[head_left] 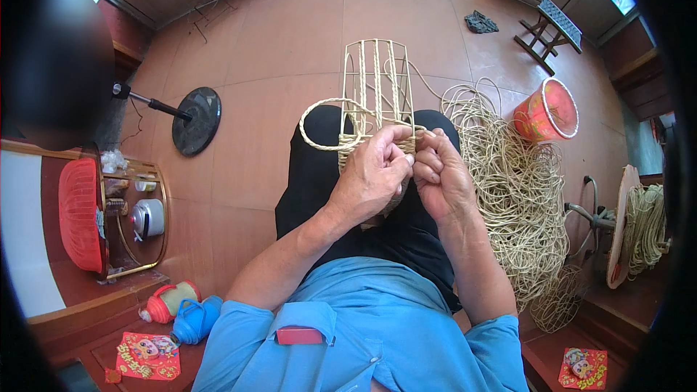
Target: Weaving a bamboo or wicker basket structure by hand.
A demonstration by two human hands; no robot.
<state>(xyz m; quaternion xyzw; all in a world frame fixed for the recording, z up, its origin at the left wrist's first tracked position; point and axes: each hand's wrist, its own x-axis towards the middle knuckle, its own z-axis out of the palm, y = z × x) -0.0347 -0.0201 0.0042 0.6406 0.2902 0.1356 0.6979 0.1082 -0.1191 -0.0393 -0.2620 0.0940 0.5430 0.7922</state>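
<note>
A tall, narrow frame (pixel 376 76) of thin pale rods stands between my knees, with straw-coloured cord wound lengthwise along it. Rows of woven cord wrap its near end, partly hidden by my hands. A loop of twisted cord (pixel 305 125) sticks out from the frame's left side. My left hand (pixel 374 174) lies over the woven part, its index finger and thumb closed on cord at the right edge. Beside it, my right hand (pixel 441 178) has curled fingers, thumb and index pinching the cord by the frame's right corner. The exact grip points are partly covered.
A large tangled heap of cord (pixel 515 203) lies on the floor to my right, a strand running to the frame. Beyond it stand a red bucket (pixel 544 110) and a folding stool (pixel 548 33). At left are a round black stand base (pixel 197 121) and a rack with a kettle (pixel 147 218).
</note>
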